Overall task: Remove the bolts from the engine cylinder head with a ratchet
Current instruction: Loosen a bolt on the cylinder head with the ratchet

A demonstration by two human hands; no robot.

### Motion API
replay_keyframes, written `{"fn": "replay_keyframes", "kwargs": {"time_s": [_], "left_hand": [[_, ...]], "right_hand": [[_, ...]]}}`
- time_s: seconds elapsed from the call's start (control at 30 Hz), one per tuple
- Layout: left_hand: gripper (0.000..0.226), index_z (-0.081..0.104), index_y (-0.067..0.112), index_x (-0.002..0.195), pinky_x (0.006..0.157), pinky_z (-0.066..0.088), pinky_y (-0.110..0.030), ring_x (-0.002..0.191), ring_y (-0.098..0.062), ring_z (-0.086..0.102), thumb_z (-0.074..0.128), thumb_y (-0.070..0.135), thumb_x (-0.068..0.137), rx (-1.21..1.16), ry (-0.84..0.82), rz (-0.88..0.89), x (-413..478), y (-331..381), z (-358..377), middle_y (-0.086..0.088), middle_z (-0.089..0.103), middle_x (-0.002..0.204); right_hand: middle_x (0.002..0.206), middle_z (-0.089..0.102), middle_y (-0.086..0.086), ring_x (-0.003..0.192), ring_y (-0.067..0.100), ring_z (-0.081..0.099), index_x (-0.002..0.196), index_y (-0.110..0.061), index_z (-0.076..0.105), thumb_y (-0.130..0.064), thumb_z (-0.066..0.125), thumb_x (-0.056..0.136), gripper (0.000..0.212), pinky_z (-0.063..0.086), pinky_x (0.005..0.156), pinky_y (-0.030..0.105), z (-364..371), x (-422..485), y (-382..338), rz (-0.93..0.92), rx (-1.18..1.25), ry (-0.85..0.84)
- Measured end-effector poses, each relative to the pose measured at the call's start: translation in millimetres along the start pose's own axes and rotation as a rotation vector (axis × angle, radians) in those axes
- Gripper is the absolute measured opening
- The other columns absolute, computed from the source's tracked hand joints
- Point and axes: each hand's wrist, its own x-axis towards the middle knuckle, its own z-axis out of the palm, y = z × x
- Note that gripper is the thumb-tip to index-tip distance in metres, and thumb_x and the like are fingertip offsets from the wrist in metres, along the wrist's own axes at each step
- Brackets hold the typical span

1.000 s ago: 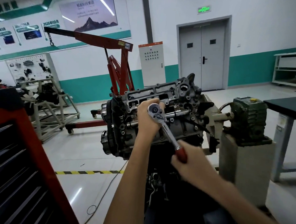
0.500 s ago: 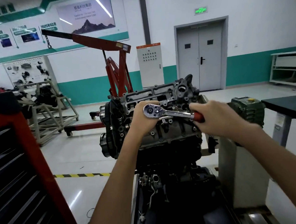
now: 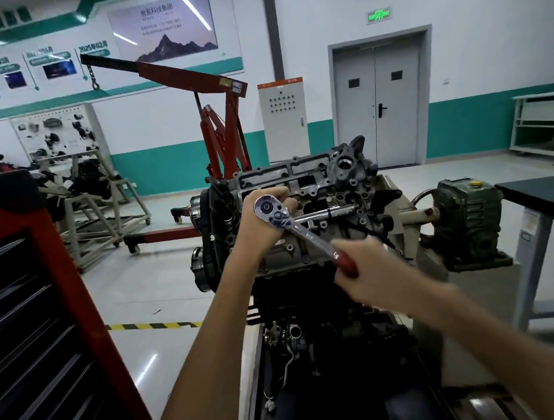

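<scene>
Ratchet [image 3: 305, 233] handle now lower; wall label [image 3: 92, 46] "2025年02月".

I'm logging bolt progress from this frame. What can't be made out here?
Head view only:
- Bolt and socket: hidden behind the chrome ratchet's round head and the left-hand grip.
- Right-hand grip on the red ratchet handle: motion-blurred, finger placement unclear.
- White wall poster's small text: too small to read.

Your ratchet [image 3: 300, 227] (chrome, red grip) shows you its round head at upper left, with the handle slanting down to the right. Its chrome extension bar [image 3: 334, 211] reaches back to the grey cylinder head [image 3: 336, 177], whose top face tilts toward you.
</scene>
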Motion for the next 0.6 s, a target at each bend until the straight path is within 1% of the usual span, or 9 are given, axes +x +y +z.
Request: {"fn": "replay_keyframes", "kwargs": {"time_s": [0.03, 0.1, 0.2, 0.23, 0.3, 0.4, 0.5, 0.53, 0.6], "left_hand": [[0.011, 0.063, 0.005, 0.073, 0.057, 0.041, -0.009, 0.052, 0.003, 0.052, 0.066, 0.000, 0.083, -0.004, -0.044, 0.015, -1, 1, -4, 0.005, 0.050, 0.064], [0.016, 0.054, 0.011, 0.063, 0.063, 0.040, -0.021, 0.060, -0.007, 0.046, 0.061, 0.013, 0.077, 0.099, -0.162, 0.083, 0, 5, -7, -0.001, 0.047, 0.064], [0.007, 0.050, 0.012, 0.071, 0.064, 0.036, -0.030, 0.065, -0.013, 0.042, 0.055, 0.016, 0.074, 0.128, -0.172, 0.093, 2, 4, 1, -0.009, 0.048, 0.068], [0.006, 0.050, 0.012, 0.070, 0.064, 0.035, -0.030, 0.063, -0.014, 0.041, 0.054, 0.013, 0.074, 0.085, -0.110, 0.081, 0, 3, 5, -0.009, 0.047, 0.065], [0.022, 0.044, 0.014, 0.058, 0.059, 0.033, -0.030, 0.056, -0.014, 0.039, 0.053, 0.009, 0.077, 0.008, 0.005, 0.067, 0, -1, 9, 0.000, 0.043, 0.054], [0.048, 0.032, 0.023, 0.048, 0.051, 0.030, -0.031, 0.045, -0.006, 0.030, 0.055, 0.000, 0.084, 0.031, 0.102, 0.077, 4, -3, 16, 0.011, 0.030, 0.044], [0.052, 0.031, 0.020, 0.048, 0.050, 0.029, -0.025, 0.043, -0.002, 0.026, 0.054, -0.008, 0.085, -0.002, 0.152, 0.061, 5, 1, 23, 0.012, 0.027, 0.041], [0.049, 0.032, 0.016, 0.049, 0.047, 0.028, -0.021, 0.041, -0.002, 0.026, 0.053, -0.010, 0.085, -0.022, 0.153, 0.046, 4, 0, 23, 0.012, 0.027, 0.041], [0.043, 0.035, 0.011, 0.051, 0.045, 0.024, -0.012, 0.039, -0.001, 0.028, 0.052, -0.012, 0.084, 0.001, 0.116, 0.052, 3, -3, 18, 0.010, 0.028, 0.045]], "right_hand": [[0.060, 0.051, -0.009, 0.047, 0.002, 0.050, 0.075, -0.030, 0.046, -0.010, 0.058, 0.081, 0.024, 0.038, 0.045, 0.013, -21, 8, 9, -0.030, -0.160, -0.003], [0.057, 0.046, -0.011, 0.050, 0.002, 0.047, 0.081, -0.025, 0.048, -0.013, 0.058, 0.081, 0.015, 0.040, 0.051, 0.019, -55, 25, 19, -0.065, -0.452, 0.093], [0.056, 0.042, -0.013, 0.051, 0.008, 0.047, 0.084, -0.021, 0.049, -0.014, 0.058, 0.079, 0.012, 0.041, 0.054, 0.024, -65, 32, 25, -0.053, -0.540, 0.178], [0.056, 0.043, -0.013, 0.051, 0.005, 0.048, 0.082, -0.022, 0.046, -0.013, 0.058, 0.080, 0.015, 0.042, 0.052, 0.020, -56, 26, 25, -0.030, -0.495, 0.165], [0.055, 0.044, -0.013, 0.048, 0.000, 0.047, 0.078, -0.026, 0.041, -0.014, 0.059, 0.081, 0.022, 0.037, 0.046, 0.010, -24, 9, 20, 0.018, -0.349, 0.169], [0.054, 0.047, -0.009, 0.044, 0.006, 0.047, 0.070, -0.024, 0.039, -0.016, 0.060, 0.078, 0.023, 0.035, 0.045, 0.015, 32, -11, -2, 0.103, 0.021, 0.211], [0.050, 0.044, -0.006, 0.035, 0.006, 0.043, 0.064, -0.024, 0.037, -0.011, 0.058, 0.079, 0.028, 0.033, 0.038, 0.012, 75, -14, -30, 0.145, 0.390, 0.204], [0.051, 0.043, -0.005, 0.035, 0.007, 0.042, 0.064, -0.023, 0.037, -0.011, 0.057, 0.079, 0.028, 0.032, 0.038, 0.013, 77, -14, -33, 0.148, 0.426, 0.197], [0.053, 0.044, -0.002, 0.038, 0.009, 0.042, 0.065, -0.022, 0.038, -0.011, 0.056, 0.078, 0.025, 0.034, 0.041, 0.017, 59, -12, -24, 0.117, 0.304, 0.167]]}}
